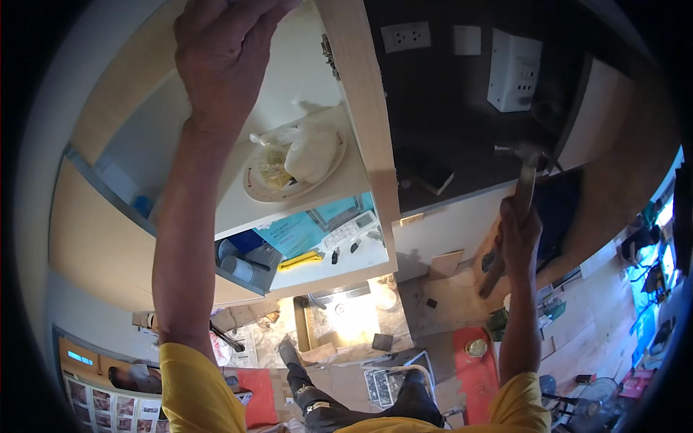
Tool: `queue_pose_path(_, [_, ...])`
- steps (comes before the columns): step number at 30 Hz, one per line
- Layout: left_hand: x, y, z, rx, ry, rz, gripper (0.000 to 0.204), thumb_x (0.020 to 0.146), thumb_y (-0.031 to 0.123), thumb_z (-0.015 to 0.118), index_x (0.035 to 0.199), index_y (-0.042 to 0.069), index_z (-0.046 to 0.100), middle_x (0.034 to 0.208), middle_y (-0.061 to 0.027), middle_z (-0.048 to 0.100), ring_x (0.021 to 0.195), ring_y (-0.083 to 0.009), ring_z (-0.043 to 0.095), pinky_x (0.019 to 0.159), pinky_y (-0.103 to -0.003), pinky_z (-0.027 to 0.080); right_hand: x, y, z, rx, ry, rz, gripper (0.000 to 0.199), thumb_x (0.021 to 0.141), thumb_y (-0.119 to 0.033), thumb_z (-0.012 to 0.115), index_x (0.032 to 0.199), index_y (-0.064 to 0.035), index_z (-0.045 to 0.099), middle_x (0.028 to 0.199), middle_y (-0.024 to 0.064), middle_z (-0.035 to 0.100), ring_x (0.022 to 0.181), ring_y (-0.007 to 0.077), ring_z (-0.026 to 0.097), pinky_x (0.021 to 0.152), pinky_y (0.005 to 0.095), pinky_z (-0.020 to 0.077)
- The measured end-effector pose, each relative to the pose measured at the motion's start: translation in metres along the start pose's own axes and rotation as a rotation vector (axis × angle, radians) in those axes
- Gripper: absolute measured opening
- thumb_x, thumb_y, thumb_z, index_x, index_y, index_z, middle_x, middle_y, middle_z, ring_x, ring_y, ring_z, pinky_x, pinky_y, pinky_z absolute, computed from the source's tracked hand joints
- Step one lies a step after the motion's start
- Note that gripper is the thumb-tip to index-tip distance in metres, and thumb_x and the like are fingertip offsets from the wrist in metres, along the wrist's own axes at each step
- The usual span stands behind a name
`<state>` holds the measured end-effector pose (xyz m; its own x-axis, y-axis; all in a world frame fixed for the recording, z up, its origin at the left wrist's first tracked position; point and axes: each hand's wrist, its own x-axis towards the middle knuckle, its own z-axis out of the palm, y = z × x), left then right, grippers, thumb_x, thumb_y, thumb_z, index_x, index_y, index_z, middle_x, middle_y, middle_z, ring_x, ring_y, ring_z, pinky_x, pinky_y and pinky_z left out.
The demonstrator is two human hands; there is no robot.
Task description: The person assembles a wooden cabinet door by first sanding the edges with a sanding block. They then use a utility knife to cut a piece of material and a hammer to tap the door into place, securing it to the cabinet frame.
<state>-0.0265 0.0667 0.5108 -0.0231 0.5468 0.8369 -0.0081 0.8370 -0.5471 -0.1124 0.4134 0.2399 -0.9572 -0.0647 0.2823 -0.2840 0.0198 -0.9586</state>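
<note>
My right hand [521, 234] is wrapped round the handle of a claw hammer [527, 173], raised with its metal head up, in front of a dark wall panel. High on the left, my left hand [227, 54] reaches up inside an open wooden cabinet [359, 115]. Its fingers are curled together at the picture's upper edge, and what they hold, if anything, is cut off. Below that hand, a plate [256, 189] with knotted plastic bags [312, 151] rests on the cabinet shelf.
On the lower shelf lie a white remote control [350, 231], a yellow tool [299, 261] and light-blue papers [296, 234]. A socket plate [406, 36] and a white box [514, 71] are on the dark panel. Far below are a lit sink [346, 310] and a fan [595, 397].
</note>
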Motion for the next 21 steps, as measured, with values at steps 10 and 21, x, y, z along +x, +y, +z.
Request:
queue_pose_path(10, [0.028,0.029,0.031,-0.59,0.613,0.041,0.019,0.067,0.007,0.084,0.084,0.011,0.074,0.079,-0.0018,0.064,0.074,-0.0223,0.057,0.072,-0.037,0.04,0.041,-0.089,0.07,0.075,0.094,-0.492,0.01,0.091,-0.008,0.072,0.099,-0.0022,0.072,0.077,0.0009,0.067,0.062,0.0037,0.056,0.056,0.0222,0.044])
queue_pose_path(21, [-0.003,-0.005,0.018,-0.001,0.157,0.106,0.022,0.065,0.012,0.084,0.084,0.013,0.073,0.078,-0.0007,0.062,0.075,-0.0225,0.055,0.071,-0.037,0.039,0.094,-0.207,0.115,0.021,-0.022,-0.827,0.011,0.089,-0.01,0.071,0.097,-0.0026,0.071,0.093,0.0063,0.072,0.085,0.0167,0.067,0.075,0.0334,0.0523])
